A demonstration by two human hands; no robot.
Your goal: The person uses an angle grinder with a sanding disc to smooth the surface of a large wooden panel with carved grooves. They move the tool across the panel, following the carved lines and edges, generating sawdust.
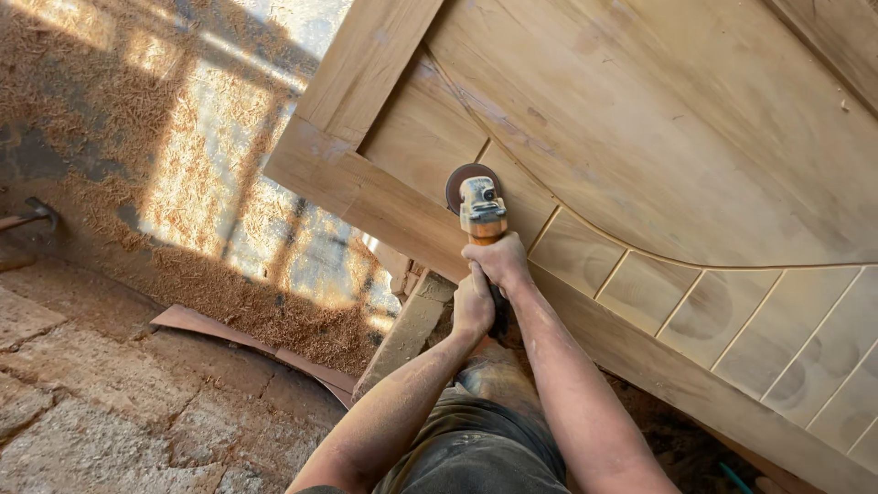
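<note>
Dusty forearms, both hands on grinder.
Left hand [473,305] and right hand [498,261] clamp the orange angle grinder [481,212]; disc against the pale carved wooden panel [640,137].

Both hands grip an angle grinder [481,212]: right hand [498,261] forward, left hand [473,304] behind. Sanding disc [462,180] sits against the wooden panel [658,137]. Sawdust [247,302] on the floor.
</note>
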